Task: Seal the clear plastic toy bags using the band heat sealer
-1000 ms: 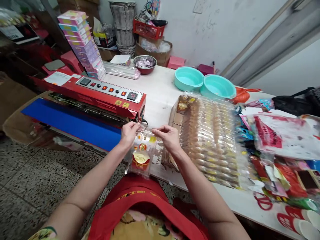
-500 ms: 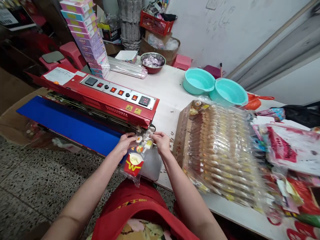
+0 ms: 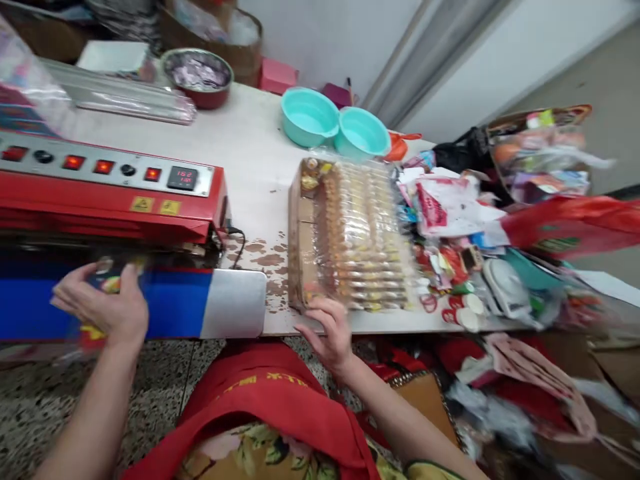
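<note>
A clear plastic bag [image 3: 93, 335] with a red-and-yellow fries carton and small toy food pieces lies on the blue belt [image 3: 175, 303], its upper edge at the red sealing machine [image 3: 100, 220]. My left hand [image 3: 113, 303] is over this bag with thumb and fingers on it, hiding much of it. Motion blurs the bag. At the table's front edge, my right hand [image 3: 327, 333] is empty, its thumb apart from bent fingers. It is by the near corner of a cardboard box [image 3: 303, 267] holding a row of filled clear bags [image 3: 365, 227].
Two turquoise basins [image 3: 310, 117] stand behind the box. A metal bowl [image 3: 197, 70] of small packets and clear plastic sleeves [image 3: 130, 100] are at the back left. Mixed packaging [image 3: 455, 207], scissors [image 3: 429, 302] and a red bag [image 3: 575, 227] crowd the right. A metal plate [image 3: 235, 303] ends the belt.
My view has turned right. My left hand and the bag have moved left along the machine. My right hand has let go of the bag and moved right to the box.
</note>
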`<action>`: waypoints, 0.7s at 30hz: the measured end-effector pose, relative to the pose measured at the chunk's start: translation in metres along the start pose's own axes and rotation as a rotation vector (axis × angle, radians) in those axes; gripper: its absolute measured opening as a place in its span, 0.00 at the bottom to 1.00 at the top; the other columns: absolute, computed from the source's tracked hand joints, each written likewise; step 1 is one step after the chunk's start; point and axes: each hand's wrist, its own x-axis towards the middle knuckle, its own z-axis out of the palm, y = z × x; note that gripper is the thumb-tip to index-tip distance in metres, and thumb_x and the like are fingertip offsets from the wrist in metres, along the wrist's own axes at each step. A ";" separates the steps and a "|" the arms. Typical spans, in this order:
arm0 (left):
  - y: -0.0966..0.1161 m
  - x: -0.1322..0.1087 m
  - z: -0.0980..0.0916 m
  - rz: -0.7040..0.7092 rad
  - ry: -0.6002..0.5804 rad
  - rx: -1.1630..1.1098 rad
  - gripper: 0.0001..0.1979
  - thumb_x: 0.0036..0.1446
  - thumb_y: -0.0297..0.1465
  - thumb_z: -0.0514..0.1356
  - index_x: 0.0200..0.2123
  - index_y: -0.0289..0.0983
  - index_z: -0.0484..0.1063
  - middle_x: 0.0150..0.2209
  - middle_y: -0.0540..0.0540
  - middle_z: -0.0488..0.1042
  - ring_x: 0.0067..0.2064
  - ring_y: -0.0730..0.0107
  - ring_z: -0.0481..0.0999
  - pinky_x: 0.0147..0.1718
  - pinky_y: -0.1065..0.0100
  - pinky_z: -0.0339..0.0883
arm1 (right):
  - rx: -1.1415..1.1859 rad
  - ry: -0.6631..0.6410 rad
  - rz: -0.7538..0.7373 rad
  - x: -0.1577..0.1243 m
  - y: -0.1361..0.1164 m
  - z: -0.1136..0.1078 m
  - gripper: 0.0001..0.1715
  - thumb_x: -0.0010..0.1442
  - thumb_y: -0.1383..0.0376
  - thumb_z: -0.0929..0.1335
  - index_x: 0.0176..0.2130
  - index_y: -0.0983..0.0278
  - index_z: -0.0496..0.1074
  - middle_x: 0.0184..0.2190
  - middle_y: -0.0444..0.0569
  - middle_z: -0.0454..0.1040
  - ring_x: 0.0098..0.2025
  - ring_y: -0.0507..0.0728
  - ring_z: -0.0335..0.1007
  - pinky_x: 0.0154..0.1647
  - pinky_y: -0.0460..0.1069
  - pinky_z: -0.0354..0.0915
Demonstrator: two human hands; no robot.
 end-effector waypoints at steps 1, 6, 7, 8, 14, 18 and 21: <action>0.019 -0.022 0.000 0.177 -0.044 -0.071 0.23 0.48 0.33 0.67 0.48 0.36 0.68 0.51 0.37 0.71 0.57 0.47 0.67 0.59 0.43 0.54 | -0.124 0.030 -0.044 -0.017 0.010 -0.023 0.18 0.55 0.62 0.74 0.45 0.57 0.69 0.41 0.50 0.74 0.46 0.60 0.72 0.48 0.58 0.70; 0.139 -0.148 0.012 1.009 -0.800 -0.476 0.19 0.57 0.30 0.61 0.53 0.45 0.70 0.56 0.41 0.69 0.62 0.55 0.63 0.59 0.55 0.59 | -0.507 -0.089 -0.046 -0.054 0.062 -0.082 0.19 0.56 0.61 0.73 0.48 0.53 0.72 0.50 0.53 0.72 0.57 0.64 0.66 0.54 0.60 0.67; 0.156 -0.163 0.017 1.093 -0.884 -0.496 0.20 0.56 0.28 0.61 0.52 0.46 0.71 0.59 0.42 0.67 0.63 0.55 0.61 0.60 0.54 0.57 | -0.526 -0.157 -0.051 -0.053 0.070 -0.084 0.17 0.57 0.61 0.72 0.47 0.54 0.73 0.52 0.54 0.71 0.59 0.64 0.63 0.56 0.60 0.66; 0.169 -0.172 0.023 1.133 -0.950 -0.507 0.19 0.56 0.25 0.60 0.51 0.47 0.72 0.60 0.42 0.67 0.64 0.54 0.60 0.61 0.52 0.55 | -0.538 -0.221 -0.056 -0.051 0.077 -0.085 0.14 0.58 0.62 0.72 0.45 0.54 0.74 0.54 0.53 0.71 0.61 0.64 0.61 0.58 0.60 0.64; 0.205 -0.125 0.032 0.887 -1.124 -0.586 0.06 0.55 0.27 0.62 0.35 0.44 0.77 0.58 0.44 0.70 0.66 0.49 0.57 0.64 0.42 0.43 | -0.423 -0.366 -0.062 -0.001 0.084 -0.108 0.04 0.59 0.59 0.71 0.35 0.57 0.75 0.58 0.48 0.70 0.64 0.63 0.58 0.65 0.63 0.55; 0.239 -0.076 0.012 0.586 -1.275 -0.753 0.09 0.52 0.36 0.66 0.25 0.37 0.72 0.55 0.40 0.72 0.60 0.50 0.66 0.60 0.48 0.55 | -0.012 -0.282 -0.012 0.067 0.055 -0.131 0.12 0.59 0.58 0.70 0.27 0.59 0.73 0.51 0.50 0.76 0.58 0.63 0.68 0.59 0.62 0.64; 0.257 -0.052 0.000 0.127 -1.347 -0.976 0.10 0.50 0.35 0.67 0.27 0.35 0.71 0.39 0.42 0.78 0.42 0.61 0.76 0.46 0.59 0.68 | 0.299 -0.161 0.158 0.117 0.030 -0.129 0.12 0.58 0.58 0.71 0.25 0.59 0.73 0.40 0.50 0.81 0.46 0.62 0.77 0.48 0.60 0.71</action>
